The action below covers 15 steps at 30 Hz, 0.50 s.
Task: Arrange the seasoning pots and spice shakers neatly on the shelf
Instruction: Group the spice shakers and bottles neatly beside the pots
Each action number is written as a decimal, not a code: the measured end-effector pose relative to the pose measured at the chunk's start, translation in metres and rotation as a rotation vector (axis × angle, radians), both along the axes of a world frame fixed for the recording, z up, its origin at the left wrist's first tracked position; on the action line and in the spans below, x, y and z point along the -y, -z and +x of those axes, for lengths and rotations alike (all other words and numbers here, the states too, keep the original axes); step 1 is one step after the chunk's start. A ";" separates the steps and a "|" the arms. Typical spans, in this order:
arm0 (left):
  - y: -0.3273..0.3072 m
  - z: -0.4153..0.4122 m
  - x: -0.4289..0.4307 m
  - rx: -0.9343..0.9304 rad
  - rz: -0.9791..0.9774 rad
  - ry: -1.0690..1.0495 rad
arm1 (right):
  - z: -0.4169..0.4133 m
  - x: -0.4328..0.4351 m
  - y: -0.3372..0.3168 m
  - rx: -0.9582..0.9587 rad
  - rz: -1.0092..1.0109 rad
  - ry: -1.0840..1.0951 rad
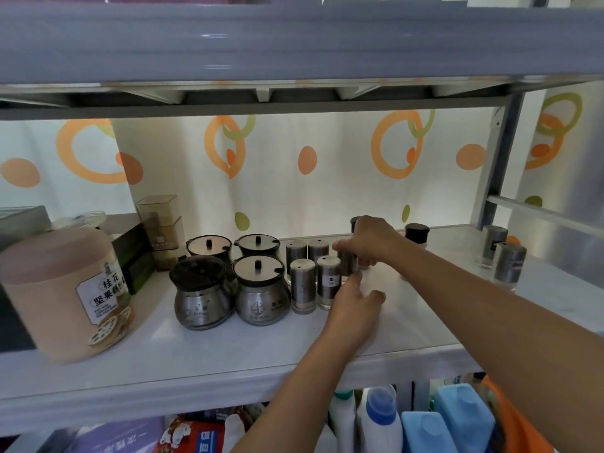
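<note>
Head view: right grip (369, 245) clasps a shaker (347, 263); left grip (354, 300) open beside it.

A glossy white shelf (228, 348) sits before a white backdrop (294, 191) patterned with orange rings, orange dots and green ovals. Four silver steel seasoning pots (261, 299) carry black-rimmed lids. A beige round canister (62, 289) bears a white label with black characters.

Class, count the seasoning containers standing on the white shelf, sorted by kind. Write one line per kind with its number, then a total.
Round steel seasoning pots with dark lids: 4
Steel spice shakers: 7, one in the right hand
Dark-capped jars: 2, one mostly hidden behind that hand
Total: 13
</note>
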<state>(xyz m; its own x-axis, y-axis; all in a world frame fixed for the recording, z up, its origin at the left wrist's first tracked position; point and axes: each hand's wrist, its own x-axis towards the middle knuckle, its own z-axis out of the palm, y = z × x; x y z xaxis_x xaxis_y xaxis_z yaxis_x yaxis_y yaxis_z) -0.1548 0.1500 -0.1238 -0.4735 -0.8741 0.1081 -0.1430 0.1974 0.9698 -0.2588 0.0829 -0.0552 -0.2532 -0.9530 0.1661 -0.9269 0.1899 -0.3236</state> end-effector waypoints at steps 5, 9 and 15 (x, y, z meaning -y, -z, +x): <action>0.010 0.000 0.006 -0.022 -0.024 -0.019 | 0.000 0.009 0.002 0.034 -0.030 0.001; 0.011 0.000 0.008 -0.028 -0.031 -0.008 | 0.000 0.011 0.004 0.038 -0.045 0.001; 0.012 0.000 0.009 -0.025 -0.037 -0.015 | 0.000 0.009 0.004 0.081 -0.014 0.004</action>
